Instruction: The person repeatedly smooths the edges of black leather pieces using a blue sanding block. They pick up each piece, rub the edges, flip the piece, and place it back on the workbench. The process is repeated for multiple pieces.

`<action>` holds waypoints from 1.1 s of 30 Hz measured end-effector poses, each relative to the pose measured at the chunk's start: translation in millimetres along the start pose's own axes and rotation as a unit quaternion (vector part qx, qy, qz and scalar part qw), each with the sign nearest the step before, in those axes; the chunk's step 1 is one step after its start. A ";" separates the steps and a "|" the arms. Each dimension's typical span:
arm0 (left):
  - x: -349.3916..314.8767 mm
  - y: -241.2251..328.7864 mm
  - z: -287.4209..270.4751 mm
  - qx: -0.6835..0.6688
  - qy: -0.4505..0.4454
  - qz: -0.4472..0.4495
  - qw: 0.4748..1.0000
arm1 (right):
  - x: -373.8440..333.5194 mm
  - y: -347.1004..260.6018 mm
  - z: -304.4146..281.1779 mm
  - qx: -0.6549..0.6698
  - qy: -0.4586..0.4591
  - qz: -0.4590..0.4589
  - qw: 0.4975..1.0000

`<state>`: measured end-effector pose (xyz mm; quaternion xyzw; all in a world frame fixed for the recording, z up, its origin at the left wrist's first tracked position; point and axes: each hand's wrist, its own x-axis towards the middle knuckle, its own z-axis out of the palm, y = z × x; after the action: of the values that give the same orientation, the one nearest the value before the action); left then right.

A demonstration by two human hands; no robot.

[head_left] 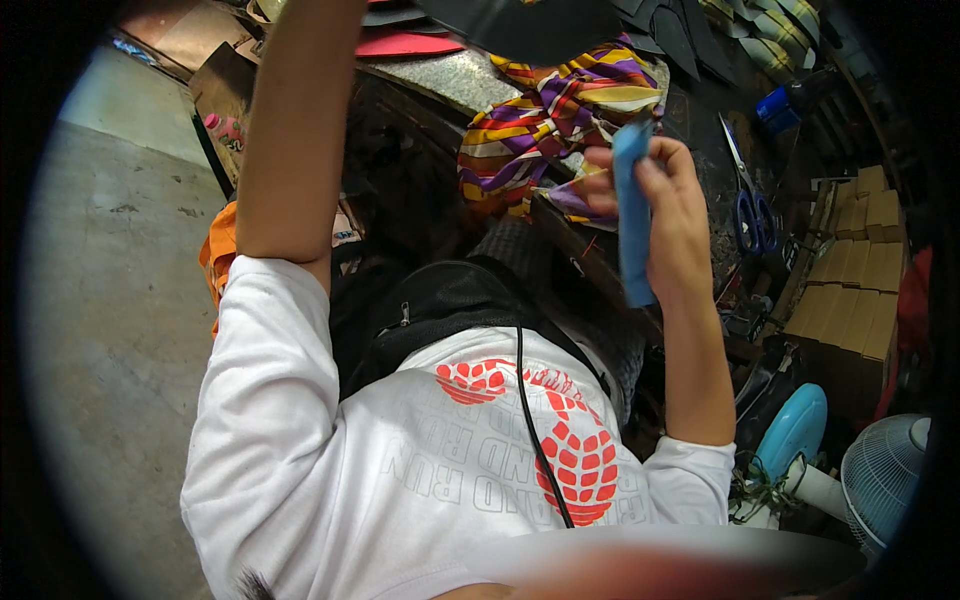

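Observation:
My right hand (675, 195) is closed round a long, flat blue strip-like thing (633, 235), gripped between thumb and fingers and held nearly upright. Its exact kind does not show; a small dark tip appears at its upper end. Just left of that hand, a bunched cloth with purple, yellow, red and white stripes (515, 145) lies over the edge of the worktable (440, 80). My left arm reaches up past the top edge, so its hand is out of the picture. A black sheet (530, 30) with a curved edge is at the top, over part of the cloth.
Scissors with blue handles (755, 220) lie to the right, below a blue cylindrical object (778, 108). Dark cut pieces (665, 35) and a red piece (410, 44) are at the back. Stacked cardboard boxes (850, 270) and a fan (885, 480) stand at the right.

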<state>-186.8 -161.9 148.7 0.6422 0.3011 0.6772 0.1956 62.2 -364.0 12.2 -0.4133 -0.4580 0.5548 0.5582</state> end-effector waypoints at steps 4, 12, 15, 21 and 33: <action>2.8 -18.0 -34.4 -0.155 0.068 -0.051 0.984 | 39.2 0.5 1.3 0.110 0.141 0.055 0.982; -122.8 -64.9 -6.4 -0.331 0.007 -0.420 0.845 | 44.3 7.8 -11.3 0.138 0.206 0.003 0.969; -166.2 -63.0 1.6 -0.272 -0.017 -0.438 0.857 | 40.8 14.1 -19.8 0.172 0.235 -0.026 0.956; -193.3 -28.4 14.5 -0.331 -0.087 -0.397 0.852 | 35.7 7.0 -26.9 0.336 0.069 0.011 0.939; -193.4 -9.0 45.3 -0.288 -0.109 -0.476 0.824 | 34.4 6.8 -14.1 -0.205 0.129 -0.179 0.954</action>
<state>-124.1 -274.1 -3.0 0.4026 0.3373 0.4817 0.7015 73.0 -328.7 4.0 -0.4982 -0.5524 0.2818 0.6060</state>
